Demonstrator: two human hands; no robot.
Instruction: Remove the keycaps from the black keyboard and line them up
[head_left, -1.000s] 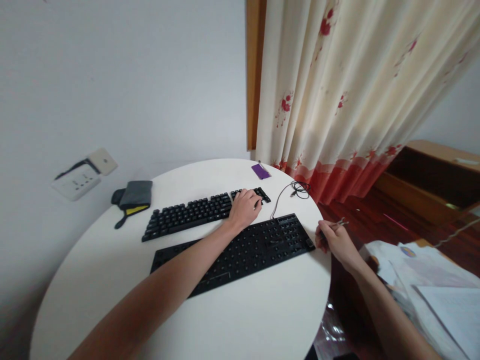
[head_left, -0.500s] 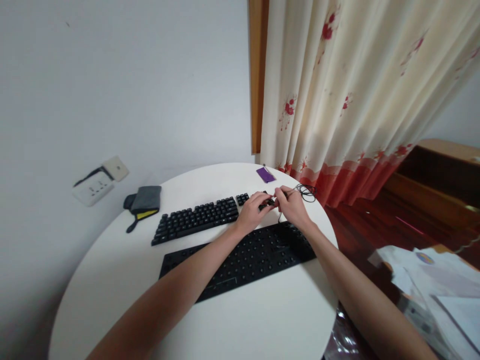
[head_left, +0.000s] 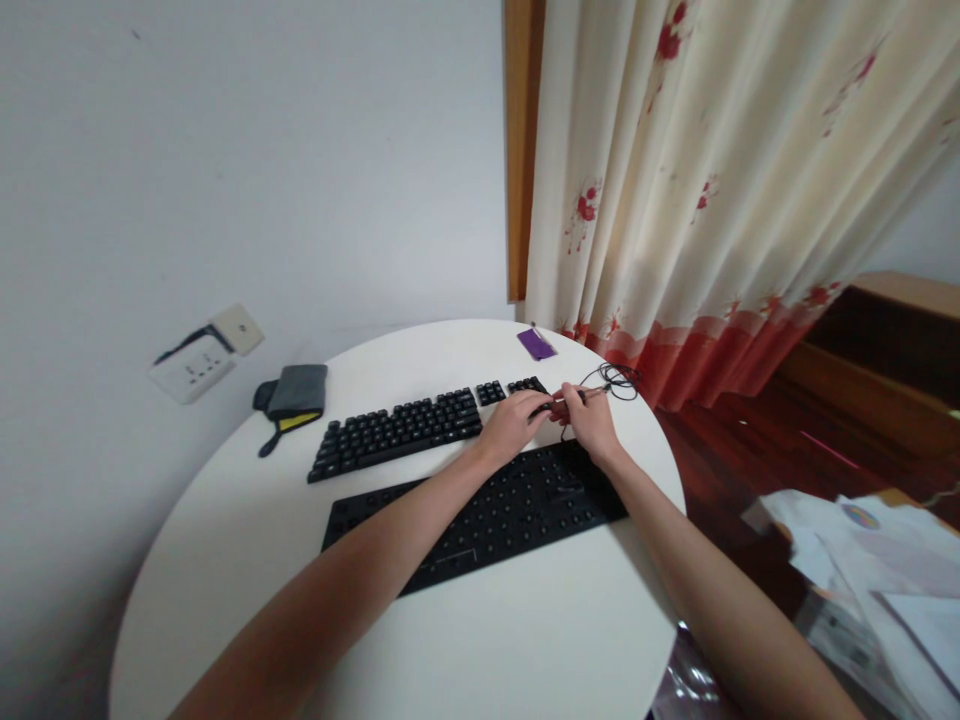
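Over the far right part of the table, my left hand (head_left: 511, 424) pinches a small black piece (head_left: 539, 410) that looks like a keycap. My right hand (head_left: 591, 424) meets it fingertip to fingertip. A slim dark tool (head_left: 595, 392) sits in its fingers; its kind is too small to tell. Below both hands lies a black keyboard base (head_left: 502, 505) with its keycaps off and bare switches showing, partly covered by my left forearm. Behind it, the loose black keycaps (head_left: 401, 430) stand in keyboard order, the right end hidden by my left hand.
A coiled black cable (head_left: 621, 378) lies near the round white table's (head_left: 525, 640) right edge. A purple card-like piece (head_left: 537, 344) is at the back. On the left sits a grey pouch (head_left: 298, 390) with yellow lining. Papers (head_left: 885, 560) are piled at the lower right, beyond the table.
My hands stay together, with their fingertips slightly shifted. More of the slim tool and of the right-hand keycap group shows now. The whole view has shifted a little.
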